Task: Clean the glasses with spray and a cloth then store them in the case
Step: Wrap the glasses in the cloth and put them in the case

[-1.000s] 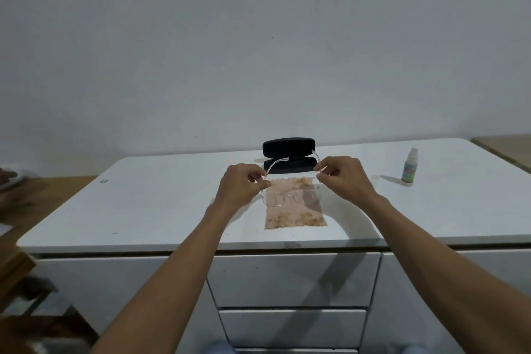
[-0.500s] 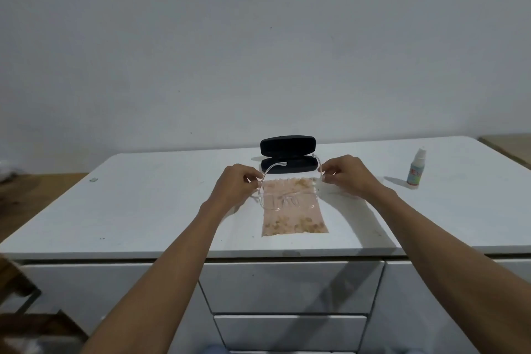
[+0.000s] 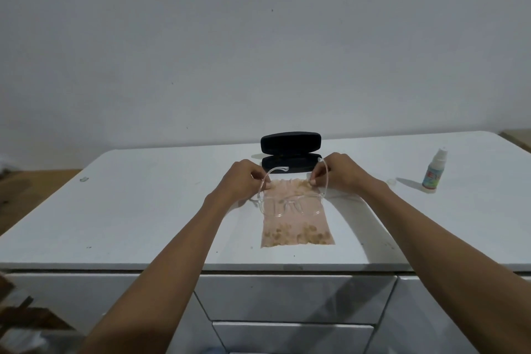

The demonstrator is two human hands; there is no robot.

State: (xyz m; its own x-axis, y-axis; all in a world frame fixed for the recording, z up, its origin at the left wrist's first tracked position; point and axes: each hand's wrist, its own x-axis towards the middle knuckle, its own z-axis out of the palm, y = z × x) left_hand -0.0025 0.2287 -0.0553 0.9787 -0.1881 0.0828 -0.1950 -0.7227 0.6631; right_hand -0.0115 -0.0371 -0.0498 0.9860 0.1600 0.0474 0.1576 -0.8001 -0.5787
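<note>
My single head view looks forward and slightly down from above the cabinet top [image 3: 143,210]; wall at 12 o'clock, drawer fronts near at 6.

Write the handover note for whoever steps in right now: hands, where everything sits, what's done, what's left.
Left hand: pinches the left temple of the clear glasses.
Right hand: pinches the right temple.
Glasses: temples unfolded, lenses toward the person, over the pink cloth; whether they touch it is unclear.
Cloth: flat on the white cabinet top, just in front of the black case.
Case: open, lid up, looks empty.
Spray bottle: upright at far right, its small cap lying beside it.
Done: case opened, bottle uncapped. Whether the lenses are sprayed or wiped cannot be told.
Left: finish any cleaning, fold the temples, put the glasses in the case, close it.
</note>
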